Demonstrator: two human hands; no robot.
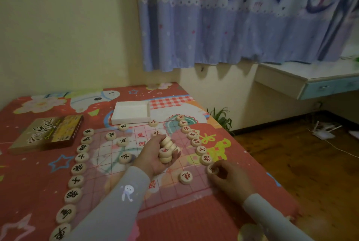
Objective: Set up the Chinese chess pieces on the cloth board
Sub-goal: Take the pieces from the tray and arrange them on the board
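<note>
A thin, see-through cloth board point(108, 155) with a red grid lies on the red patterned bed cover. A column of black-lettered wooden pieces point(77, 181) runs down its left edge. Down the right edge runs a column of red-lettered pieces point(196, 142). My left hand point(155, 158) hovers over the board's middle, palm up, holding a stack of several wooden pieces point(167, 150). My right hand point(227, 177) pinches one red piece point(211, 169) at the lower end of the red column, just below a red piece point(206, 158). A loose red piece point(186, 177) lies left of it.
An open white box tray point(132, 112) sits beyond the board, and the brown chess box lid point(48, 134) lies at the left. A few black pieces point(122, 141) stand inside the grid. The bed's edge drops to a wooden floor point(291, 153) at the right.
</note>
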